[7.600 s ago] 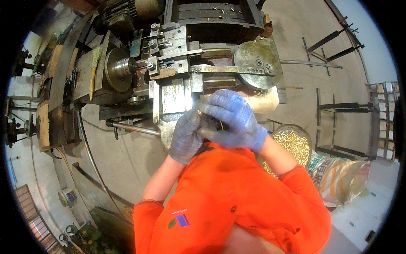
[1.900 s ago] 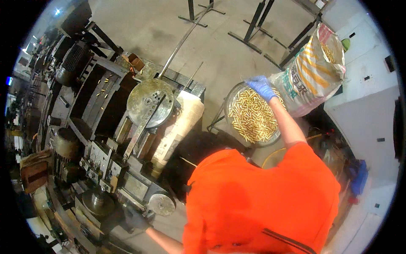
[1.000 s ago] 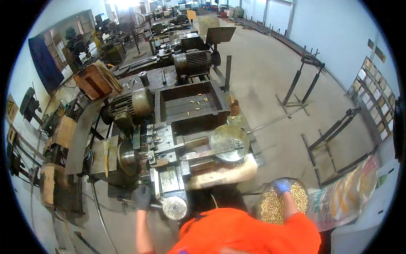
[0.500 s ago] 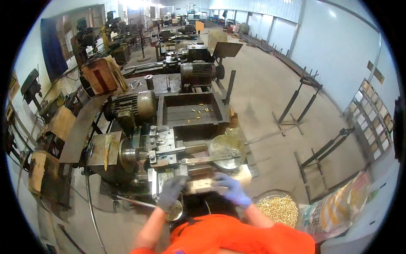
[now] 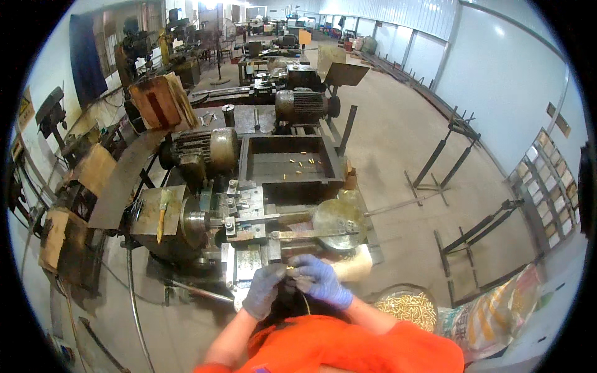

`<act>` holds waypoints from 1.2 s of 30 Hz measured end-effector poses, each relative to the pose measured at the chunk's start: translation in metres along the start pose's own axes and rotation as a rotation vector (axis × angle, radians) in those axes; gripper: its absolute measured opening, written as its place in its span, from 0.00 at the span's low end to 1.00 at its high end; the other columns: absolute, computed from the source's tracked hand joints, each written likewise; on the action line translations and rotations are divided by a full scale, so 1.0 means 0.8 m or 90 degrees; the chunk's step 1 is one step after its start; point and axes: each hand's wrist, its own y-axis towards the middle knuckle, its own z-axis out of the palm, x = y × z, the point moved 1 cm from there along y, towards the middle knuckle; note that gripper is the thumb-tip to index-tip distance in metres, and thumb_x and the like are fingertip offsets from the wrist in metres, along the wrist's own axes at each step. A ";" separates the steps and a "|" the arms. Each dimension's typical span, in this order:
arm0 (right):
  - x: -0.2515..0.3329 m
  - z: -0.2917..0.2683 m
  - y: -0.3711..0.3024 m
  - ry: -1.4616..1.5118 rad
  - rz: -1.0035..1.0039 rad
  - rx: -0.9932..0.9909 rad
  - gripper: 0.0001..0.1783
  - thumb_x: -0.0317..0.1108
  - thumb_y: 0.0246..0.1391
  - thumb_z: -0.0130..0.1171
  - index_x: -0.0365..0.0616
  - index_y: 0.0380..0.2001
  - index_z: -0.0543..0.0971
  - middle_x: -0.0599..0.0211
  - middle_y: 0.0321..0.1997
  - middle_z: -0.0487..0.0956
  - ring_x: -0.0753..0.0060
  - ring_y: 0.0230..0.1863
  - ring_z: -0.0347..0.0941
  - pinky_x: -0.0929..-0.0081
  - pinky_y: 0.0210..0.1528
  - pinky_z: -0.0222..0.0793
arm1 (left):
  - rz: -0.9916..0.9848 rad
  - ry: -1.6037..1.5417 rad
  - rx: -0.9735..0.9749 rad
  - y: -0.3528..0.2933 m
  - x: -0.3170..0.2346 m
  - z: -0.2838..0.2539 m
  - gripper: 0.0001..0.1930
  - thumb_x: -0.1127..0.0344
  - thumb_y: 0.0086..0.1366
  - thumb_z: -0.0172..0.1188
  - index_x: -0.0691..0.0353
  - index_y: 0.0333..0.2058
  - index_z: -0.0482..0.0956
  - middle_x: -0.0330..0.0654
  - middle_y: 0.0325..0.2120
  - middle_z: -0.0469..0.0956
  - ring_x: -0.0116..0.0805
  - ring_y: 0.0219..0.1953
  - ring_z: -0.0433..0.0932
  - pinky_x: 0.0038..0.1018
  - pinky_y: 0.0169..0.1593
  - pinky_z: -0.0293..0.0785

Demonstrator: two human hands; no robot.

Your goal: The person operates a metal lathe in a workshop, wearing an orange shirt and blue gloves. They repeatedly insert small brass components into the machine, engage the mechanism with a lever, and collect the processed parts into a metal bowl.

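Note:
My left hand (image 5: 263, 292), in a grey glove, and my right hand (image 5: 322, 285), in a blue glove, meet in front of the lathe. Their fingertips pinch a small brass piece (image 5: 290, 267) between them; most of it is covered by the fingers. Just beyond lie the lathe's slide (image 5: 249, 261) and a long metal lever bar (image 5: 317, 234), which reaches to a round metal plate (image 5: 341, 217). The chuck (image 5: 196, 222) is to the left. A pale wooden block (image 5: 356, 264) shows beside my right hand.
Several brass pieces lie in a dark metal tray (image 5: 267, 170) behind the slide. A brush (image 5: 162, 217) rests on the headstock. Right of me are a basin heaped with brass pieces (image 5: 407, 311) and a printed sack (image 5: 491, 317). Metal stands (image 5: 479, 227) occupy the floor at right.
My hands were apart, the right over the wooden block; now they are together at the brass piece. The right hand has moved left. The whole view has shifted slightly.

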 end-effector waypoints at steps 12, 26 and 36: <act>0.032 0.008 0.043 -0.423 -0.351 0.186 0.14 0.38 0.36 0.67 0.44 0.27 0.77 0.59 0.36 0.75 0.56 0.38 0.71 0.64 0.39 0.67 | 0.098 0.577 -0.025 -0.007 -0.035 -0.020 0.17 0.57 0.57 0.56 0.69 0.28 0.79 0.44 0.20 0.78 0.26 0.23 0.74 0.26 0.29 0.71; 0.038 0.059 0.135 -0.426 -0.355 0.425 0.12 0.39 0.38 0.64 0.42 0.17 0.78 0.61 0.24 0.74 0.58 0.32 0.71 0.67 0.33 0.66 | 0.035 0.551 -0.050 -0.048 -0.083 -0.091 0.12 0.61 0.57 0.57 0.65 0.32 0.79 0.42 0.21 0.77 0.26 0.24 0.73 0.25 0.31 0.70; -0.030 0.127 0.274 -0.825 -0.282 0.405 0.26 0.56 0.44 0.52 0.41 0.26 0.81 0.57 0.32 0.77 0.55 0.40 0.71 0.63 0.47 0.62 | 0.023 1.194 -0.670 -0.282 -0.170 -0.313 0.10 0.62 0.56 0.57 0.63 0.29 0.78 0.54 0.22 0.74 0.46 0.22 0.74 0.33 0.28 0.68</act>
